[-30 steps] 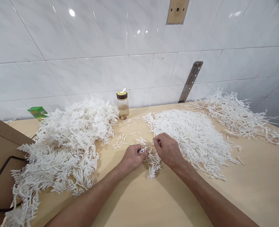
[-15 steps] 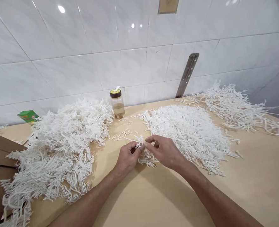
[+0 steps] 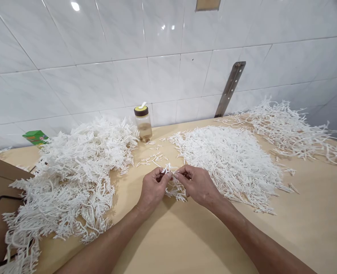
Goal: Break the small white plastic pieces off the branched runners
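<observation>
A white branched, twig-like piece (image 3: 168, 167) is pinched between my two hands above the middle of the table. My left hand (image 3: 154, 187) grips it from the left, thumb pressed against the bent fingers. From the right, the thumb and forefinger of my right hand (image 3: 198, 184) close on the same piece. Below and between the hands lies a small bunch of white branched pieces (image 3: 177, 192), partly hidden. Just beyond them, loose white fragments (image 3: 153, 159) are scattered on the table.
A tall heap of white branched pieces (image 3: 80, 171) fills the left side. A flatter pile of short pieces (image 3: 228, 163) lies right, with longer stems (image 3: 294, 129) behind it. A lidded jar (image 3: 143, 125), a green box (image 3: 35, 137) and a metal bracket (image 3: 230, 89) stand toward the tiled wall.
My right hand's fingers have come down from above the piece and now pinch it beside my left thumb. The camera view has shifted slightly.
</observation>
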Demonstrator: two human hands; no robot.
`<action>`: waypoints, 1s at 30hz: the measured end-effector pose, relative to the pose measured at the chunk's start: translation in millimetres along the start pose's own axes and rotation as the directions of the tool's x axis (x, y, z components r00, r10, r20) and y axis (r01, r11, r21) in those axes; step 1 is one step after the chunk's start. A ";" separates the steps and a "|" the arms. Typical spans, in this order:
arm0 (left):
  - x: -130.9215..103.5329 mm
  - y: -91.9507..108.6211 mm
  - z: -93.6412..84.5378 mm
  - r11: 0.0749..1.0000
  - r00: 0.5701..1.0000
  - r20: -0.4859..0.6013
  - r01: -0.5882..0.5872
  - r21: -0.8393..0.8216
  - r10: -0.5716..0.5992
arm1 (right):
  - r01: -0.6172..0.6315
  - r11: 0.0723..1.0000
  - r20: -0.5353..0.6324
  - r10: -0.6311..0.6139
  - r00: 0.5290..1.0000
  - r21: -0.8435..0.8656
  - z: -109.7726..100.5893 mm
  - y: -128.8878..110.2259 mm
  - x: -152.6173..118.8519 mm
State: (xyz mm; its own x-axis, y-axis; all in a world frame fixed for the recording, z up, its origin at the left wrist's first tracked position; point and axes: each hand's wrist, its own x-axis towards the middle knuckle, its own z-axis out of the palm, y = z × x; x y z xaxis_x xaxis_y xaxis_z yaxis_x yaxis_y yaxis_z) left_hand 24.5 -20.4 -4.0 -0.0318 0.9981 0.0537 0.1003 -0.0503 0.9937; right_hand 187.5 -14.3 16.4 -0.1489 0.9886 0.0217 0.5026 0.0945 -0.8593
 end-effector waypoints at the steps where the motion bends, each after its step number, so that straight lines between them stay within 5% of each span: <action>1: 0.8 -0.3 0.0 1.000 1.000 0.002 0.017 -0.022 -0.017 | 0.007 1.000 -0.008 -0.007 1.000 0.010 1.4 0.1 -0.7; 17: 3.0 -5.6 -2.6 0.998 0.998 -0.036 -0.042 0.047 0.043 | 0.148 0.969 -0.076 -0.166 0.983 -0.197 3.5 1.9 -0.1; 23: 0.0 -2.8 -1.6 0.988 0.991 -0.037 -0.122 0.099 0.126 | 0.353 0.930 -0.291 -0.366 0.884 -0.097 -0.5 -9.9 -8.0; 30: -1.4 -5.7 -0.9 0.986 0.987 -0.044 -0.149 0.076 0.153 | 0.249 0.957 -0.078 -0.262 0.962 -0.146 0.8 -8.2 -6.2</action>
State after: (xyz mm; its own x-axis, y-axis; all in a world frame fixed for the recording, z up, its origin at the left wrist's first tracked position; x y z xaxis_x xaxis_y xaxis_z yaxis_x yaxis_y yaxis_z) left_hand 23.0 -21.6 -9.6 -0.0602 0.9760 0.2093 0.1789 -0.1957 0.9642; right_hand 183.6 -21.3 22.9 -0.2084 0.9352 0.2863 0.5688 0.3540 -0.7424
